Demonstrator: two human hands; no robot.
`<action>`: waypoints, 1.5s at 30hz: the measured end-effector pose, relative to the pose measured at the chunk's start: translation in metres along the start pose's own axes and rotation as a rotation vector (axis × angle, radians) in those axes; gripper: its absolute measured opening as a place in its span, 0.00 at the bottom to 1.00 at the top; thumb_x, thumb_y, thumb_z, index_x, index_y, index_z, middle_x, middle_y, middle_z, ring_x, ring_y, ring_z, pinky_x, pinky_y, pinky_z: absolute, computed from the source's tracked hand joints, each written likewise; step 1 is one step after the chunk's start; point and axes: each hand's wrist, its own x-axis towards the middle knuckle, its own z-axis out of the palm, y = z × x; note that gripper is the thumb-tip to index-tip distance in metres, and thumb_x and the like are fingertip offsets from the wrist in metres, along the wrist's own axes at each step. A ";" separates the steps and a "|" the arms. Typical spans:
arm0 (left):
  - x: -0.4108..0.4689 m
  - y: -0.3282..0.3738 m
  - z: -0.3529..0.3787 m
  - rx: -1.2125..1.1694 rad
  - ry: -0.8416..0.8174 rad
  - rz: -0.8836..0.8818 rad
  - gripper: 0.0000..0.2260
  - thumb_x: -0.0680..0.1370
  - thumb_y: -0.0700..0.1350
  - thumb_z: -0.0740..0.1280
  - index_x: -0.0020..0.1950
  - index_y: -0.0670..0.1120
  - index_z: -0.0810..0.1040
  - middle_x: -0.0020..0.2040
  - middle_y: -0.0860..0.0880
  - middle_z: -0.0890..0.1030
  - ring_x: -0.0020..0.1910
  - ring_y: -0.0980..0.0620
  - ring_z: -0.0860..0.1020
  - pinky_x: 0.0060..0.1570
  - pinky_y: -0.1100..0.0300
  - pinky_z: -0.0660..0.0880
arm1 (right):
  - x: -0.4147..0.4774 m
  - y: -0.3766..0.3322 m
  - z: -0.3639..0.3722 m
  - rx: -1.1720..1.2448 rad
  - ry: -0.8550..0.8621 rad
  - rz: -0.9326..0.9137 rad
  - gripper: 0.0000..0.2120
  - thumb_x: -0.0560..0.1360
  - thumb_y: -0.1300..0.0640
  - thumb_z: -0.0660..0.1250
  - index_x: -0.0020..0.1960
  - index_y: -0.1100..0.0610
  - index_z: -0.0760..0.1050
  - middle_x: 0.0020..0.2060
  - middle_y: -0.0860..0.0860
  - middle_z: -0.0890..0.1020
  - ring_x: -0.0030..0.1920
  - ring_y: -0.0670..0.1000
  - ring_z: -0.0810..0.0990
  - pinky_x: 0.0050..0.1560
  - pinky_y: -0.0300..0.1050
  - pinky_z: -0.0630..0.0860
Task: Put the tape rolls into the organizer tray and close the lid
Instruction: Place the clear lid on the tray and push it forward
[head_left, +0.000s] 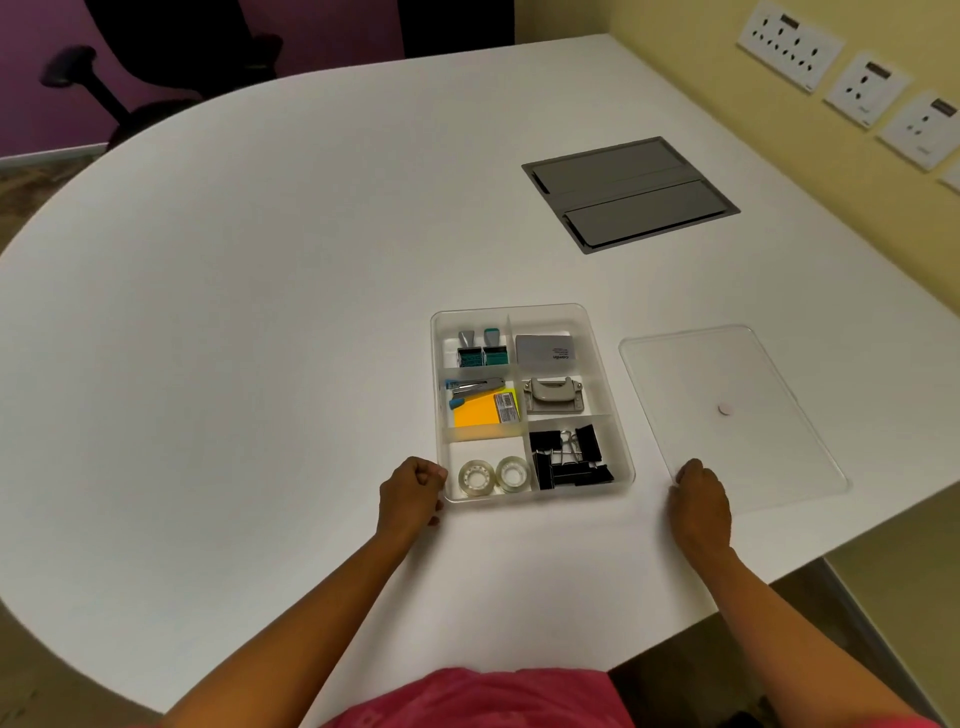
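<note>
A clear plastic organizer tray (621, 457) sits on the white table, uncovered. Two clear tape rolls (476, 476) (511, 473) lie side by side in its near-left compartment. The other compartments hold stamps, a stapler with orange sticky notes, a card box, a hole punch and black binder clips. The clear lid (727, 374) lies flat on the table to the right of the tray. My left hand (410, 493) rests curled against the tray's near-left corner, holding nothing. My right hand (696, 501) lies on the lid's near-left corner, its fingers over the edge.
A grey cable hatch (628, 192) is set into the table behind the tray. Wall sockets (789, 44) line the yellow wall at right. The table edge runs close behind the lid's near-right side. A dark office chair (156, 62) stands beyond the far edge.
</note>
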 end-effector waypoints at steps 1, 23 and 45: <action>0.000 0.000 0.000 -0.004 0.000 -0.004 0.04 0.77 0.40 0.63 0.43 0.47 0.75 0.38 0.49 0.78 0.34 0.49 0.78 0.31 0.58 0.77 | 0.000 0.001 0.000 -0.008 0.001 -0.004 0.03 0.73 0.74 0.60 0.46 0.70 0.71 0.39 0.67 0.77 0.35 0.55 0.69 0.34 0.46 0.64; -0.005 0.000 0.002 0.003 0.010 -0.007 0.08 0.78 0.46 0.64 0.39 0.50 0.72 0.38 0.48 0.78 0.34 0.50 0.78 0.33 0.57 0.77 | -0.006 -0.047 -0.061 0.021 0.207 -0.145 0.21 0.63 0.82 0.64 0.33 0.58 0.62 0.27 0.55 0.67 0.24 0.50 0.64 0.25 0.33 0.49; -0.004 0.002 -0.010 -0.385 -0.004 -0.156 0.19 0.81 0.54 0.54 0.48 0.43 0.78 0.43 0.44 0.80 0.43 0.45 0.79 0.46 0.52 0.78 | -0.035 -0.120 -0.116 1.416 -0.372 0.092 0.16 0.76 0.58 0.65 0.32 0.53 0.64 0.24 0.48 0.66 0.23 0.44 0.63 0.21 0.34 0.60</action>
